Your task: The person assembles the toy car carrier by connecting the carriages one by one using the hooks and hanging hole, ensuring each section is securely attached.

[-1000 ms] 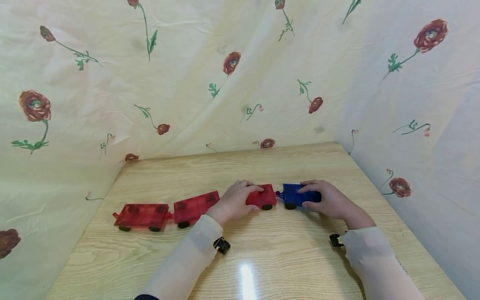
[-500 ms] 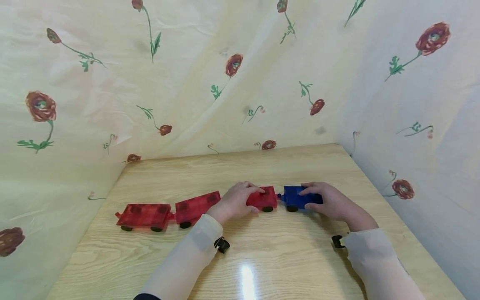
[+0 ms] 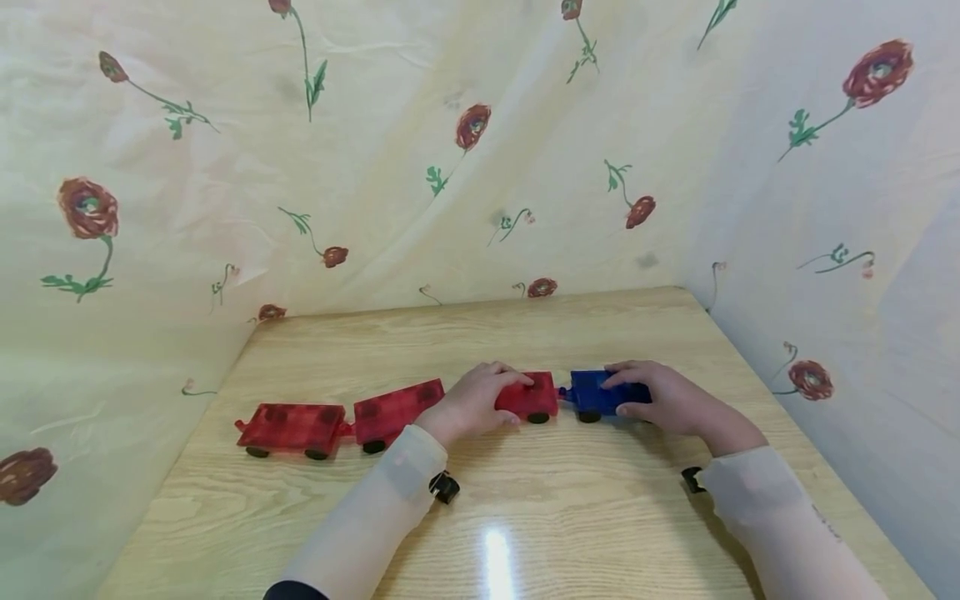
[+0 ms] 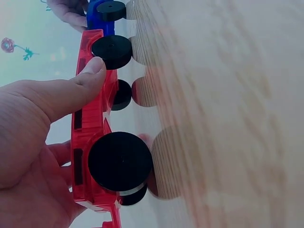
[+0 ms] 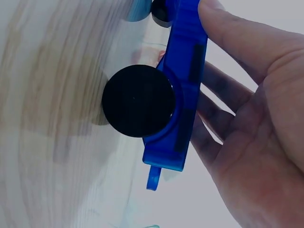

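Four toy train cars form a row on the table. My left hand (image 3: pixel 474 402) holds a red car (image 3: pixel 542 396), its thumb along the near side and the fingers on the far side. In the left wrist view that car's black wheels (image 4: pixel 119 161) sit at the table surface. To the right, my right hand (image 3: pixel 671 402) grips a blue car (image 3: pixel 588 390) between thumb and fingers. The blue car's left hitch (image 3: pixel 564 393) meets the red car's end. Its other end shows a small blue hook (image 5: pixel 153 178) in the right wrist view.
Left of my left hand lie two more red cars, one angled (image 3: pixel 393 410) and one at the far left (image 3: pixel 292 427). A flowered cloth (image 3: pixel 390 167) hangs behind and beside the wooden table (image 3: pixel 570 508). Black wrist cameras (image 3: pixel 444 487) hang below my sleeves.
The head view has shifted slightly, so the scene sits a little further right. My right forearm has swung a little to the right. Both hands keep their holds on the cars.
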The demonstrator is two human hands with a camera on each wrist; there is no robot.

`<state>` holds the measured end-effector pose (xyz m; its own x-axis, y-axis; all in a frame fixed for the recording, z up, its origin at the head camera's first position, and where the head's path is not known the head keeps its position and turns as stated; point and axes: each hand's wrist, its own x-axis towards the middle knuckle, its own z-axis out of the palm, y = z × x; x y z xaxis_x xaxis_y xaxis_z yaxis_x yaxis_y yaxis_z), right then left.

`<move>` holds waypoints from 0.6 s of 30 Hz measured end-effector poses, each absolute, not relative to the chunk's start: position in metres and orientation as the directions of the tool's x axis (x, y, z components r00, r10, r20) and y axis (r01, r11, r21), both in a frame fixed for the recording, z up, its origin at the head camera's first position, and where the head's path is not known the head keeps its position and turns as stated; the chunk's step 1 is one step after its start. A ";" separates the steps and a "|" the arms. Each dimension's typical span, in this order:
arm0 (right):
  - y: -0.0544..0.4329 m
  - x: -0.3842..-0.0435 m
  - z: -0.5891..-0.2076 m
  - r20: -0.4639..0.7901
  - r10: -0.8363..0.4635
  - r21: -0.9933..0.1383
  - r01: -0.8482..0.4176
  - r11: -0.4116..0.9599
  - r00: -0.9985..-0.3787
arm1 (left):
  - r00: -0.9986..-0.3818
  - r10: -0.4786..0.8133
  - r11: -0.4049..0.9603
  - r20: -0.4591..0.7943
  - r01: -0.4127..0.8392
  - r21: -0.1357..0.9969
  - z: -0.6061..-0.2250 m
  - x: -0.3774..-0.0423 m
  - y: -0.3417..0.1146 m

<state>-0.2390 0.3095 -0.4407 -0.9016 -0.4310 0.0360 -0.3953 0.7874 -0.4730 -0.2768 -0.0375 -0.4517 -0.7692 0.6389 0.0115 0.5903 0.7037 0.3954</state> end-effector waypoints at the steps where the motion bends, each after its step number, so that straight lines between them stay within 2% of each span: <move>1: 0.309 -0.239 -0.440 0.036 -0.432 -0.473 -0.396 0.787 -0.901 | -0.767 0.642 0.703 0.009 0.593 0.392 -0.451 -0.276 -0.038; 9: 0.300 -0.234 -0.435 0.016 -0.424 -0.428 -0.389 0.816 -0.906 | -0.739 0.673 0.695 -0.020 0.624 0.357 -0.451 -0.275 -0.046; 18: 0.292 -0.234 -0.434 0.034 -0.427 -0.411 -0.403 0.818 -0.903 | -0.775 0.632 0.703 0.003 0.575 0.420 -0.437 -0.267 -0.090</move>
<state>-0.2339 0.2920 -0.4344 -0.9034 -0.4273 0.0344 -0.4025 0.8179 -0.4111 -0.2672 -0.0899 -0.4368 -0.7749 0.6321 0.0027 0.5746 0.7025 0.4199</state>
